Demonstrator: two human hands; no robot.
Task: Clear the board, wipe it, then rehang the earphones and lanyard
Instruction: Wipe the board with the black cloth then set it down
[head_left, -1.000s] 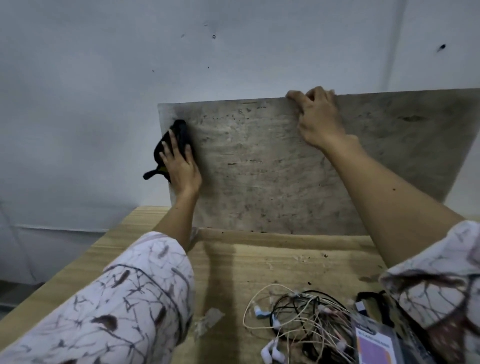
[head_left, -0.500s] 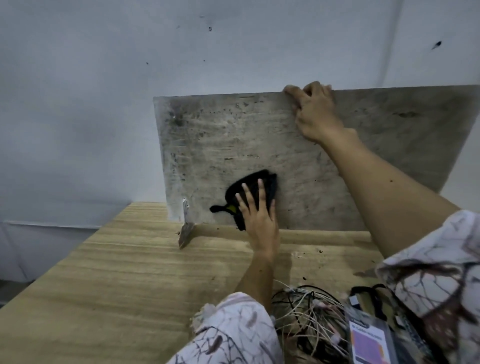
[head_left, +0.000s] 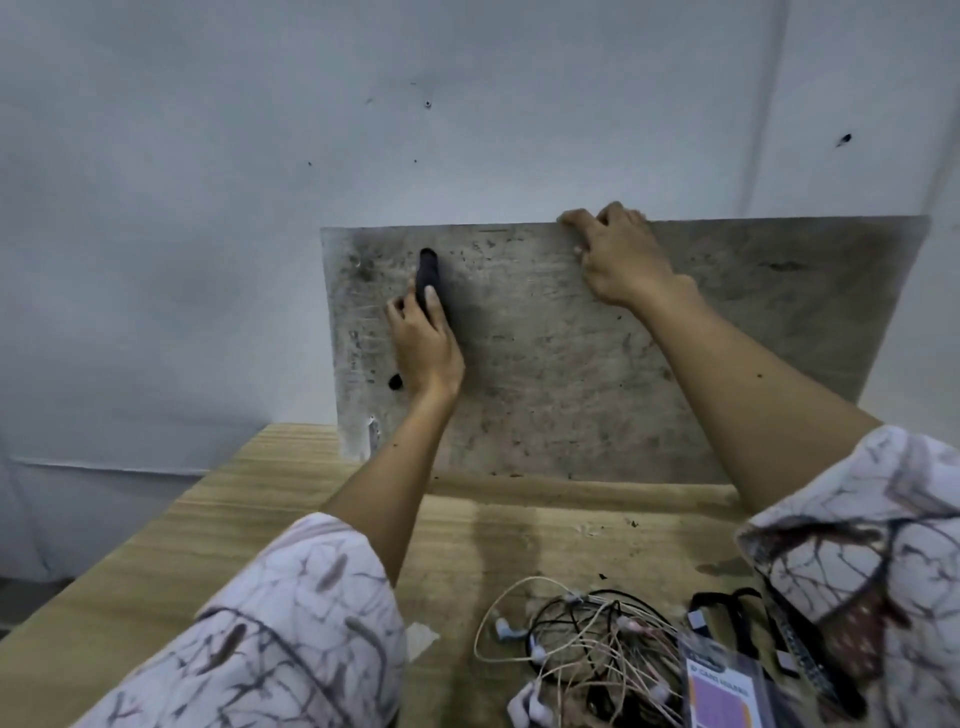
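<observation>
at centre frame our left hand grips the cloth against the board to wipe it; our right hand hooks its top edge, steadying it.

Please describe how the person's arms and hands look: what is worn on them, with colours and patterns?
Both forearms are bare. Each upper arm has a loose sleeve, white to pale pink, with dark branch-like lines and small brown marks: left sleeve, right sleeve. The left hand and right hand show no gloves, rings or watch.
</observation>
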